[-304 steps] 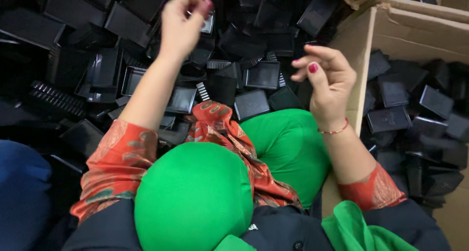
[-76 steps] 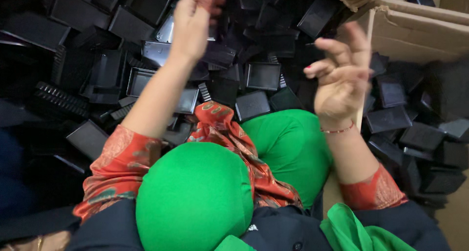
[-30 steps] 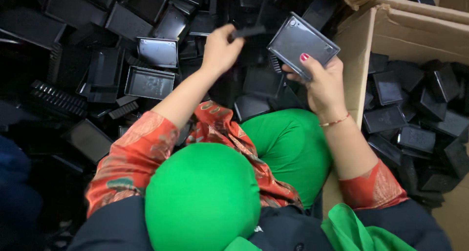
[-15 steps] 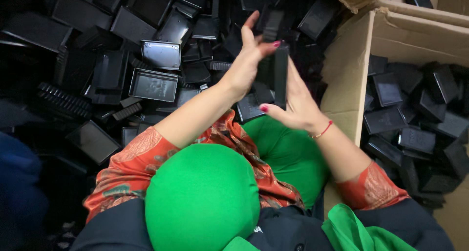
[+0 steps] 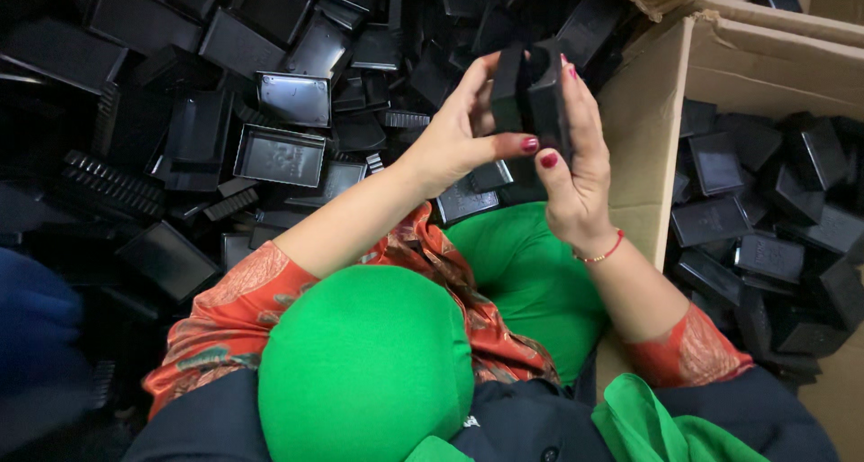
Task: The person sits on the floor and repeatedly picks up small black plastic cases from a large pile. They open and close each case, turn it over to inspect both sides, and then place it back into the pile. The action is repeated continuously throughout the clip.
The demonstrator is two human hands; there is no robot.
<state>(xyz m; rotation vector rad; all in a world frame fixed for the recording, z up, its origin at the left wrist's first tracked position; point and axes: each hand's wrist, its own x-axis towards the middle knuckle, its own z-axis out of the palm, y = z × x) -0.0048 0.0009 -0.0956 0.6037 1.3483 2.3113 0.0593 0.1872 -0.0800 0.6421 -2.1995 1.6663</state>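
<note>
**A:** What are the hands doing?

**B:** The left hand and the right hand are raised together in front of the person, both closed on black plastic pieces held between them. The left hand's fingers curl round a black plastic part, thumb stretched across toward the right. The right hand grips a black plastic tray that stands on edge, fingers up along its far side and thumb on the near side.

**A:** Do the two pieces touch?

**B:** They sit pressed side by side; whether they are joined, I cannot tell.

**A:** Where is that relative to everything else?

**B:** Above a heap of black trays that fills the left and upper part of the view, just beside the wall of a cardboard box. The box stands to the right and holds more black pieces.

**A:** Anything else near the hands?

**B:** A red bracelet on the right wrist, orange patterned sleeves, and green cloth over the lap below.
</note>
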